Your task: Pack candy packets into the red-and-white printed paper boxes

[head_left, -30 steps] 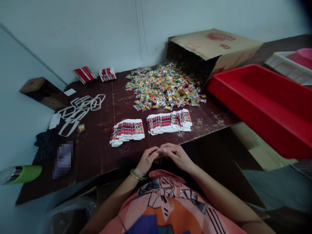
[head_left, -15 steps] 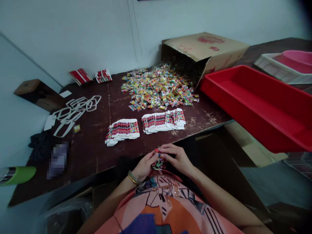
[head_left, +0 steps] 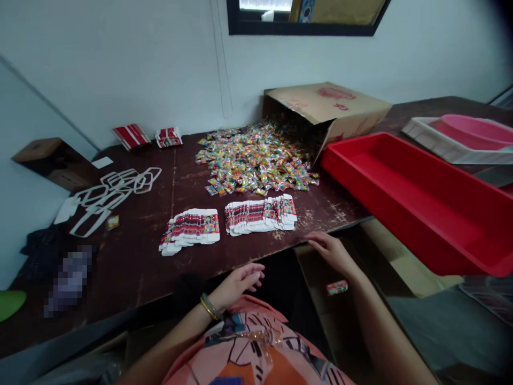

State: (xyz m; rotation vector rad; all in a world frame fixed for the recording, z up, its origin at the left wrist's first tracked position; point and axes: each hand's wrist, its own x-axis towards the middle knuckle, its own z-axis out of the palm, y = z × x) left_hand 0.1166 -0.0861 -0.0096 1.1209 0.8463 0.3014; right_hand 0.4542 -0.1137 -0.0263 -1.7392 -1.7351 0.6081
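My left hand [head_left: 242,279] is held over my lap in front of the table edge, fingers loosely extended, with nothing in it. My right hand [head_left: 329,250] reaches out by the table's front edge, its fingers stretched and empty. Below the right forearm is a small colourful printed box [head_left: 337,287], over or in an open cardboard carton [head_left: 344,326]; I cannot tell whether it is falling or lying there. Closest on the tabletop are two rows of flattened printed boxes, a left row [head_left: 192,227] and a right row [head_left: 260,215].
Behind the rows is a heap of wrapped candies [head_left: 256,158], spilling from a tipped cardboard box [head_left: 328,101]. A red tray [head_left: 417,198] juts over the right table edge. White rubber-band-like loops [head_left: 116,190] and a wooden block [head_left: 56,163] lie at left.
Both hands held the small printed box together; now they are apart and it is out of them, lower right. My right hand moved right. The view has tilted up.
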